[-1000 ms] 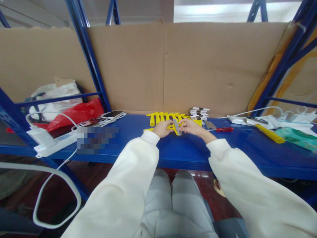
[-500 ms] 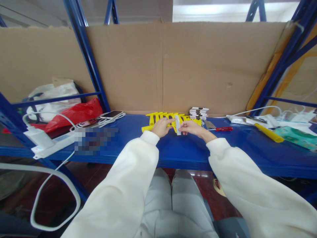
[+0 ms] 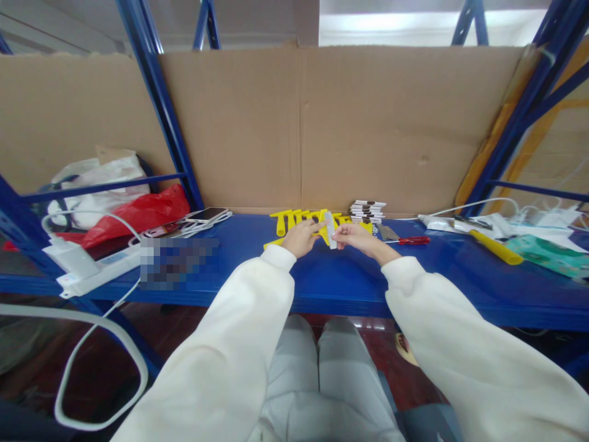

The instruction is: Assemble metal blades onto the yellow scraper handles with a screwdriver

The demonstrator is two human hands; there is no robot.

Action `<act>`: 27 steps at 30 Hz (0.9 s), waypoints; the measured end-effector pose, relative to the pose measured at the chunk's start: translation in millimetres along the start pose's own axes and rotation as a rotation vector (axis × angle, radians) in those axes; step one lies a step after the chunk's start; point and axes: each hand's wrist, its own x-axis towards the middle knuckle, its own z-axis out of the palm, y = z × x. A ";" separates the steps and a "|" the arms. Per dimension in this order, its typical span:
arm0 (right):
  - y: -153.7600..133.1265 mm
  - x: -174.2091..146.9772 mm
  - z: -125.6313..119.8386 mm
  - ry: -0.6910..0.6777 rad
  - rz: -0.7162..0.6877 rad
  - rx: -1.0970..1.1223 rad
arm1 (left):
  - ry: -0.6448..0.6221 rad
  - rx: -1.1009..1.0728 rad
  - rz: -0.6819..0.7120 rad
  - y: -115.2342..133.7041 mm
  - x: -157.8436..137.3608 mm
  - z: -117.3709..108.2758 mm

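Note:
My left hand (image 3: 300, 239) is closed around a yellow T-shaped scraper-like tool, its handle end (image 3: 273, 242) poking out to the left of the wrist. The left fingers point at a flat whitish strip (image 3: 330, 229), which stands tilted over the tool's wide end. Thumb and fingers of my right hand (image 3: 358, 238) pinch this strip from the right. Whether the strip is fixed to the yellow tool cannot be made out. Behind the hands lie several more yellow T-shaped tools (image 3: 281, 224) in a row, partly hidden.
A stack of white packets with dark bands (image 3: 367, 211) stands behind my right hand. Right of it lie a grey flat piece (image 3: 388, 232) and a red-handled screwdriver (image 3: 414, 240). A yellow tube (image 3: 497, 248) and green packet (image 3: 547, 255) lie farther right; a power strip (image 3: 99, 273) sits left.
Less of the yellow handle shows beside my left wrist. The strip has tilted slightly between my hands; both hands stay in nearly the same place. The view has shifted a little.

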 end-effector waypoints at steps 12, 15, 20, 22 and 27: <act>0.4 2.8 0.1 0.022 -0.015 -0.034 | -0.016 -0.050 0.061 -3.4 2.0 5.1; 0.2 0.8 -0.4 0.006 -0.013 -0.071 | -0.016 -0.054 0.062 -4.1 2.0 6.0; 0.9 1.2 -1.6 -0.015 -0.013 -0.088 | -0.020 -0.061 0.052 -3.6 1.9 5.4; 1.3 1.8 -2.1 -0.021 -0.026 -0.095 | -0.017 -0.073 0.047 -3.6 2.2 5.6; 2.1 1.7 -3.0 -0.045 -0.013 -0.150 | 0.008 -0.109 0.072 -7.7 4.2 9.2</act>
